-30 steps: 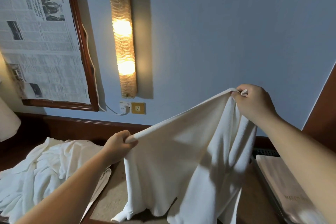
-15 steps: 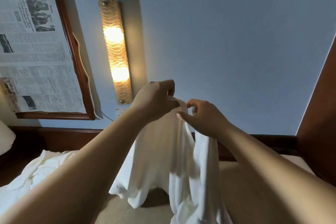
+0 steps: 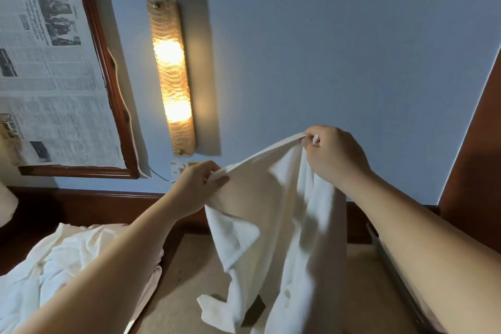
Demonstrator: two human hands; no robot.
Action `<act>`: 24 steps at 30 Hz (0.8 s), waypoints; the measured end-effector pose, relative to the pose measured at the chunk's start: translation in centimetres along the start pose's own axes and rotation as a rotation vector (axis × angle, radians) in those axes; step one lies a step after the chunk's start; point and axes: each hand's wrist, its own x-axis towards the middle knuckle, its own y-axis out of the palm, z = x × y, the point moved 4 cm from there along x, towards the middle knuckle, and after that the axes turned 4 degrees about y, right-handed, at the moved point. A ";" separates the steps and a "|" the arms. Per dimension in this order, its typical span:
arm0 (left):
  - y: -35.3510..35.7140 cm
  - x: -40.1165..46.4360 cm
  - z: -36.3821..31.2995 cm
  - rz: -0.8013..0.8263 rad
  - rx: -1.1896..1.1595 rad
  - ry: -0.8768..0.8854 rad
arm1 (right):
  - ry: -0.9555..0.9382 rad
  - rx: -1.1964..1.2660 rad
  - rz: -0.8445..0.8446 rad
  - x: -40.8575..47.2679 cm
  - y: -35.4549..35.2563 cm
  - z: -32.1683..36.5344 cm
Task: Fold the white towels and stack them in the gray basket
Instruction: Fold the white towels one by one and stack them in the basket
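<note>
Up in the air, the white towel [image 3: 273, 230] hung between my hands: my left hand [image 3: 195, 187] pinched its top edge, my right hand [image 3: 333, 154] gripped the higher corner. Below my left arm lay a pile of crumpled towels [image 3: 62, 260]; beneath the hanging cloth, the desk [image 3: 189, 287].
</note>
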 end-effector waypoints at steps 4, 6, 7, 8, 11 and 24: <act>-0.5 -1.2 2.5 -0.038 -0.045 -0.084 | 0.058 0.003 -0.035 0.4 -0.1 -1.5; -1.3 -1.5 2.9 -0.090 -0.046 -0.111 | 0.087 0.028 -0.043 0.3 0.0 -2.2; -1.8 -1.8 2.9 -0.129 -0.036 -0.110 | 0.099 0.031 -0.048 0.2 0.0 -2.5; -2.4 -2.0 2.8 -0.174 -0.024 -0.101 | 0.109 0.027 -0.054 0.1 -0.1 -2.7; -4.2 -2.7 2.6 -0.285 0.009 -0.082 | 0.134 0.009 -0.062 -0.2 -0.3 -3.4; -7.0 -3.8 5.6 -0.211 0.095 -0.115 | 0.179 -0.041 -0.031 -1.3 0.3 -2.6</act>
